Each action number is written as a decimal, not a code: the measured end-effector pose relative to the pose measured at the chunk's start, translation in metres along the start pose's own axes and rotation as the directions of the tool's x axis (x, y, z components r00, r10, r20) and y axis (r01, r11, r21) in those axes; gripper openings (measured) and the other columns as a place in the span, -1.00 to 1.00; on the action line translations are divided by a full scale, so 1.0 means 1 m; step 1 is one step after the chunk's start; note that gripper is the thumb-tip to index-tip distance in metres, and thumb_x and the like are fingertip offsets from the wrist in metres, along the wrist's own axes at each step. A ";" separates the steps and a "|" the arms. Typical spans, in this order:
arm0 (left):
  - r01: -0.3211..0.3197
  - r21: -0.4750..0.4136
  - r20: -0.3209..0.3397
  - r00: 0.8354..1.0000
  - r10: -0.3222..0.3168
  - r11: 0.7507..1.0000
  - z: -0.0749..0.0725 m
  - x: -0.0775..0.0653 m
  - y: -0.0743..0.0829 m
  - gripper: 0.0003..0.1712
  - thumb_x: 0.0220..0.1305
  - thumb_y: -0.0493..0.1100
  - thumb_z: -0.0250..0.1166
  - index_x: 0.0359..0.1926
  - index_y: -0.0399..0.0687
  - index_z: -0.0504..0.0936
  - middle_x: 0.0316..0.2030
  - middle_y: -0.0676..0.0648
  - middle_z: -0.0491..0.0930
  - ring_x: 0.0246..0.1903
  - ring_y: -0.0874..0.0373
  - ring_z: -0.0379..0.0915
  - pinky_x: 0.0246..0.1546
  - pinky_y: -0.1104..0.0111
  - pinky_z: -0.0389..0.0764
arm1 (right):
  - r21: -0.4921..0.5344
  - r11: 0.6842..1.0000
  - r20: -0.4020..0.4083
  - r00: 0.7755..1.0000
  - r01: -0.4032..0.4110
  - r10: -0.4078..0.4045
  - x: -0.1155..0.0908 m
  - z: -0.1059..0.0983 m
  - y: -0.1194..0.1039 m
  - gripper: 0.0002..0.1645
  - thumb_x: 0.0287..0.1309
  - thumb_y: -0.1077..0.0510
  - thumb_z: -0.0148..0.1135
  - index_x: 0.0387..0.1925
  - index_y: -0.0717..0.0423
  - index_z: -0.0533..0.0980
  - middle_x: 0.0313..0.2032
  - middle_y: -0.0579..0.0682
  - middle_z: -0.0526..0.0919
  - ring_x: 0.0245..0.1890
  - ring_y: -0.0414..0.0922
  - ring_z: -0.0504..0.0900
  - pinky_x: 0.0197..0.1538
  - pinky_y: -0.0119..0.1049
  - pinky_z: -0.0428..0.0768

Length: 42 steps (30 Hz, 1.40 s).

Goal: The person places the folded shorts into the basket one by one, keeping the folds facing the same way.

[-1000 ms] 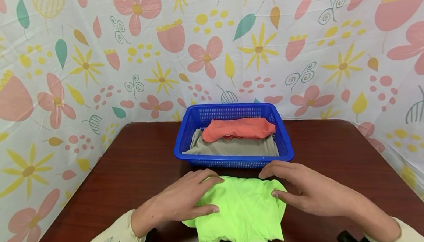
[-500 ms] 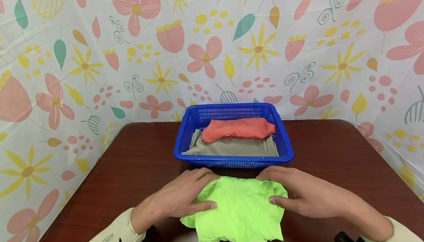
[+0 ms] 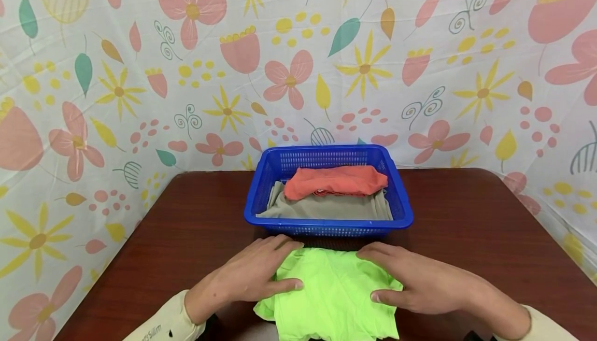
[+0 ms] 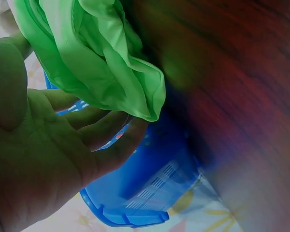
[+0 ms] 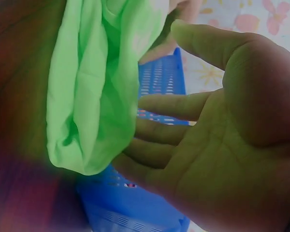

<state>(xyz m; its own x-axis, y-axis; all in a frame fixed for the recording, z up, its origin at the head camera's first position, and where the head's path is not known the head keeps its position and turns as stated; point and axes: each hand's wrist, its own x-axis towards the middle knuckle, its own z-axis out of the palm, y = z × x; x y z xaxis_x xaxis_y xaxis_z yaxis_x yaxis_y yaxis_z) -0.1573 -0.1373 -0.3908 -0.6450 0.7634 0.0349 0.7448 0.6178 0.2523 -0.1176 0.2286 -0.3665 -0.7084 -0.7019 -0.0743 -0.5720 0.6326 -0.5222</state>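
A folded neon-green garment, perhaps a shirt, lies on the table in front of me in the head view. My left hand is at its left side, thumb over the top and fingers extended at the far left corner. At the right side, my right hand has its thumb above the cloth and its fingers stretched along the far right corner. The right wrist view shows those fingers nearly straight beside the layered folds. In the left wrist view, fingertips touch the garment's edge; its underside is partly hidden.
Just beyond the garment stands a blue perforated basket. Inside it, a folded coral cloth rests on a grey-beige cloth. Dark wooden tabletop extends to both sides, and a floral curtain hangs behind.
My right hand has moved left and slightly down, over the garment's right corner. The left hand has shifted slightly left. Basket and garment stay about where they were.
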 end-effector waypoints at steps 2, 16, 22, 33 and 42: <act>0.015 0.006 0.008 1.000 -0.015 1.000 0.000 0.000 -0.001 -0.10 0.49 0.49 0.07 0.53 -0.02 0.40 0.31 0.00 0.53 0.26 0.11 0.48 0.22 0.06 0.58 | -0.015 1.000 0.009 1.000 -0.014 0.014 0.001 0.002 0.000 -0.14 0.47 -0.38 0.17 0.56 -0.02 0.33 0.43 -0.17 0.39 0.40 -0.05 0.42 0.32 -0.04 0.56; 0.146 0.008 0.067 0.987 -0.146 0.989 0.001 0.000 -0.002 0.08 0.31 0.62 0.17 0.55 -0.02 0.39 0.35 -0.12 0.53 0.32 -0.05 0.48 0.29 -0.02 0.54 | -0.020 0.999 0.077 0.996 -0.050 0.052 0.004 0.015 0.008 0.11 0.42 -0.48 0.13 0.66 0.12 0.13 0.58 0.04 0.18 0.57 0.14 0.17 0.44 0.19 0.38; 0.212 -0.027 0.108 0.972 -0.208 0.977 -0.003 -0.001 -0.004 0.21 0.16 0.70 0.24 0.55 -0.01 0.37 0.40 -0.13 0.48 0.40 -0.07 0.41 0.33 -0.04 0.51 | -0.053 0.997 0.051 0.996 -0.063 0.066 0.006 0.020 0.009 0.21 0.33 -0.48 0.26 0.67 0.15 0.09 0.58 0.12 0.17 0.58 0.22 0.13 0.41 0.32 0.33; 0.180 -0.121 0.128 0.978 -0.164 0.976 -0.003 0.001 -0.007 0.06 -0.05 0.58 0.53 0.26 -0.04 0.56 0.00 0.11 0.60 -0.06 0.24 0.53 0.03 0.26 0.64 | 0.029 0.994 0.047 0.993 -0.109 0.108 0.012 0.024 0.008 0.26 0.17 -0.39 0.49 0.65 0.10 0.14 0.53 0.03 0.21 0.55 0.17 0.15 0.35 0.30 0.43; 0.170 -0.189 0.134 0.980 -0.146 0.967 0.002 0.004 -0.006 -0.11 -0.06 0.49 0.61 0.06 -0.02 0.60 -0.19 0.20 0.55 -0.17 0.29 0.48 -0.09 0.32 0.59 | 0.028 0.990 -0.040 0.990 -0.137 0.138 0.019 0.030 0.008 0.24 -0.07 -0.30 0.67 0.51 0.18 0.35 0.37 0.04 0.41 0.36 0.06 0.38 0.27 0.09 0.55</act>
<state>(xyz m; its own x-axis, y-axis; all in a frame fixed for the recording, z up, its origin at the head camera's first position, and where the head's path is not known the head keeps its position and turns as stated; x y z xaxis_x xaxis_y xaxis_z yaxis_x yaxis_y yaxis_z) -0.1642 -0.1376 -0.3943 -0.7181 0.6831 -0.1326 0.5783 0.6919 0.4323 -0.1232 0.2108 -0.3975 -0.7966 -0.5940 -0.1121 -0.4575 0.7136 -0.5305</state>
